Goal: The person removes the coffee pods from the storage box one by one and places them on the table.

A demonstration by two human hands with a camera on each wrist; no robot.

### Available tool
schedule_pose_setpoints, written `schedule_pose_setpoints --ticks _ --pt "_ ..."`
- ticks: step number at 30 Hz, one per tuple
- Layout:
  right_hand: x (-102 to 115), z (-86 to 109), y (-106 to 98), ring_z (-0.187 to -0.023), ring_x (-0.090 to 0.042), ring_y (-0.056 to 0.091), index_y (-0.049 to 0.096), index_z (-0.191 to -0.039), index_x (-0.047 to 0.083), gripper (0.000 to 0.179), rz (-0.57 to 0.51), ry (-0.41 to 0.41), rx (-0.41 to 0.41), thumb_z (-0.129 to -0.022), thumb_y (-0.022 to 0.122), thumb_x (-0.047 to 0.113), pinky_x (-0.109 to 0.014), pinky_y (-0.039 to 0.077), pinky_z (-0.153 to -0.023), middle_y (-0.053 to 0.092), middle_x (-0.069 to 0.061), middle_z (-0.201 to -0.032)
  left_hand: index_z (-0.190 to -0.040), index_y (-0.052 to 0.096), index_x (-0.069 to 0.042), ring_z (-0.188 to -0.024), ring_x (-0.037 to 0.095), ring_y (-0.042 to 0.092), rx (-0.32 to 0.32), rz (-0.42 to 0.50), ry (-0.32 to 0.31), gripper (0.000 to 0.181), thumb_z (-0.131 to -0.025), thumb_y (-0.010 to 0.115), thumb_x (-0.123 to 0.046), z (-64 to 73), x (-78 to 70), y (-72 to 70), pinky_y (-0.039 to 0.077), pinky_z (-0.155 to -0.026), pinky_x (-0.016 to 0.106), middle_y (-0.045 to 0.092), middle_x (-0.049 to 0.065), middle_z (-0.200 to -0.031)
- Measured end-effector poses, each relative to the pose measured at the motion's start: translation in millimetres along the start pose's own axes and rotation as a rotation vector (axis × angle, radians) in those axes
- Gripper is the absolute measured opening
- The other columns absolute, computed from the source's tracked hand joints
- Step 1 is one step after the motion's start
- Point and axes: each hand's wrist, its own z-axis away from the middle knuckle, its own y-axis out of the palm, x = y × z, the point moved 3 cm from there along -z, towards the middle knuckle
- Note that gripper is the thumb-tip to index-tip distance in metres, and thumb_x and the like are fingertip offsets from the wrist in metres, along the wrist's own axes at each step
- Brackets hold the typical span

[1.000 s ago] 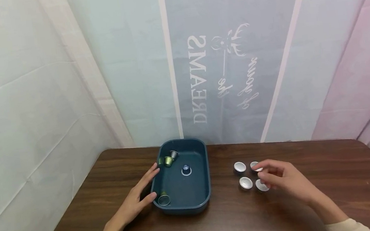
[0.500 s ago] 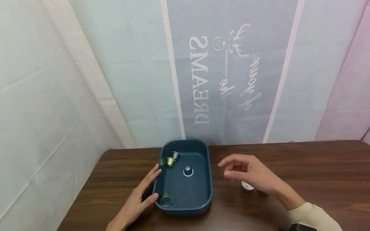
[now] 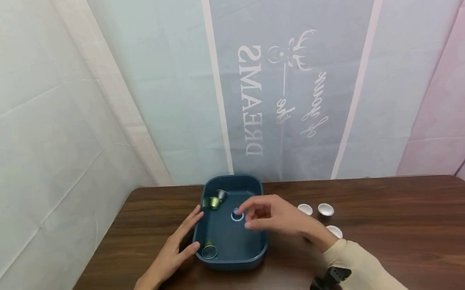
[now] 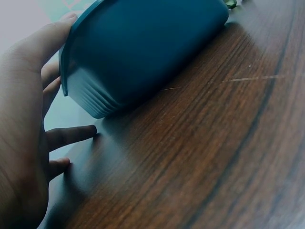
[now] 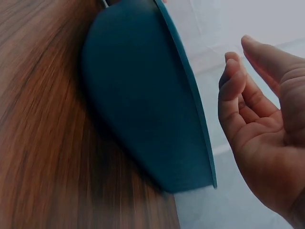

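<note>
A dark blue coffee capsule (image 3: 235, 214) stands rim-down in the middle of the teal tray (image 3: 245, 259). My right hand (image 3: 277, 214) is over the tray's right side, fingers bent, index fingertip overlapping that capsule in the head view. The right wrist view shows a gap between the thumb (image 5: 259, 52) and fingertips. My left hand (image 3: 171, 252) rests with extended fingers against the tray's left rim. By that wall are a green capsule (image 3: 215, 203) and a grey capsule (image 3: 222, 194). Another capsule (image 3: 209, 251) lies in the near left corner.
On the dark wooden table (image 3: 405, 221), right of the tray, stand several capsules with white lids up, among them a far-right capsule (image 3: 325, 209) and a near-right capsule (image 3: 335, 232). My right forearm hides part of this group. A printed cloth (image 3: 184, 98) hangs behind the table.
My right hand has moved left, from the white-lidded capsules on the table to above the tray. My left hand has stayed at the tray's left rim.
</note>
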Motion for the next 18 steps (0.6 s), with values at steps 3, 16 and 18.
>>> schedule_pose_setpoints --ticks 3,16,18 --pt "-0.9 -11.8 8.6 -0.078 -0.021 0.063 0.062 -0.121 0.011 0.031 -0.051 -0.039 0.059 -0.090 0.068 0.013 -0.036 0.054 -0.072 0.065 -0.007 -0.089 -0.151 0.028 -0.018 -0.143 0.025 0.019 0.000 -0.003 0.000 0.066 -0.092 0.055 -0.005 0.2 0.4 0.1 0.023 -0.099 0.069 0.016 0.008 -0.158" --pt "-9.0 -41.8 32.1 -0.082 -0.020 0.065 0.061 -0.123 0.016 0.034 -0.058 -0.035 0.246 -0.090 0.068 0.017 -0.036 0.054 -0.075 0.067 -0.004 -0.093 -0.150 0.029 -0.009 -0.142 0.029 0.021 -0.008 -0.004 0.016 0.062 -0.094 0.053 -0.006 1.0 1.7 1.8 0.024 -0.096 0.071 0.016 0.006 -0.159" --pt "-10.5 -45.5 33.8 -0.082 -0.019 0.065 0.061 -0.123 0.013 0.035 -0.045 -0.038 0.262 -0.090 0.068 0.017 -0.036 0.054 -0.075 0.067 -0.003 -0.093 -0.150 0.029 -0.009 -0.142 0.029 0.021 -0.008 -0.006 0.015 0.061 -0.094 0.053 -0.007 1.0 1.5 1.4 0.024 -0.096 0.071 0.016 0.007 -0.159"
